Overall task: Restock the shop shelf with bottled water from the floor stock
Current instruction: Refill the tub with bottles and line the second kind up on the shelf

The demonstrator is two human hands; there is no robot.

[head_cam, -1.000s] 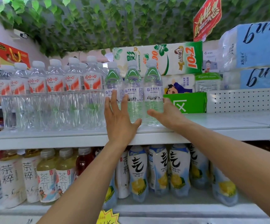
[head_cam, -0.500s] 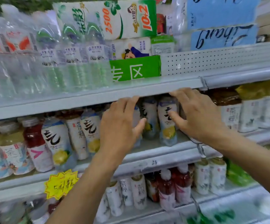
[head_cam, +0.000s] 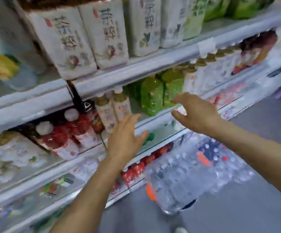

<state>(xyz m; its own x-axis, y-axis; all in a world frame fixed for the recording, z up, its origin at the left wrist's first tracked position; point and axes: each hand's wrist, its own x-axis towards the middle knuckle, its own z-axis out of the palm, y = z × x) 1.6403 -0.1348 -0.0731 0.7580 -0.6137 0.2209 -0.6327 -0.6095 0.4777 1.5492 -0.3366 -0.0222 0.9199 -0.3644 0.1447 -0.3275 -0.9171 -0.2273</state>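
Shrink-wrapped clear plastic water bottles (head_cam: 186,179) lie on the grey floor (head_cam: 237,211), near right beside the white metal shelving (head_cam: 136,64); the left hand (head_cam: 124,137) and right hand (head_cam: 195,113), both empty and spread wide, should likely dip lower and grasp bottles by their necks.

— How many bottles are in the water pack (head_cam: 195,179) on the floor (head_cam: 237,216)?
— It cannot be told. Blur smears it, and its print is unreadable.
— And the tea bottles (head_cam: 72,41) on the upper shelf (head_cam: 153,64)?
— Their caps are cut off by the top edge. The left hand (head_cam: 124,140) hides the feet of the small pale bottles (head_cam: 119,106), and the right arm (head_cam: 262,157) runs off the right edge.
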